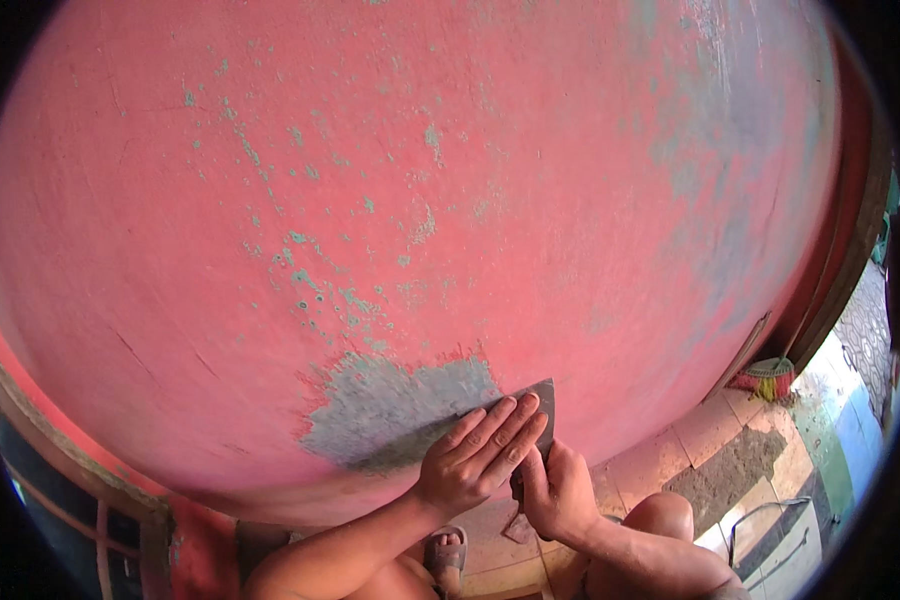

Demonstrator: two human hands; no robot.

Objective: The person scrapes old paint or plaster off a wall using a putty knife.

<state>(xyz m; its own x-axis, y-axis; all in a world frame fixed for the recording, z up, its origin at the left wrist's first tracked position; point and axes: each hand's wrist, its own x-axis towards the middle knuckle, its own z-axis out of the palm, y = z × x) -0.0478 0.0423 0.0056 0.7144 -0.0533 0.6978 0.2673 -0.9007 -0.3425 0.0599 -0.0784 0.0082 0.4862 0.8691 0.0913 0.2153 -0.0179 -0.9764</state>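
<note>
A wide metal putty knife (547, 397) lies slantwise against a pink painted wall (450, 187), its edge near a bare grey patch (390, 405) with ragged margins. My right hand (562, 491) is wrapped around the knife's handle. My left hand (480, 454) rests with outstretched fingers across the blade, pressing flat rather than gripping. Those fingers hide much of the blade, and part of the handle is covered by my right hand. Flecks of green older paint (300, 277) show through the pink above the patch.
A broom head (765, 379) stands at the wall's right end, near a dark door frame (855, 225). Dirt (727, 472) is spread on the floor tiles (652, 465). A framed window (60, 480) is at lower left. My sandalled foot (448, 559) is below.
</note>
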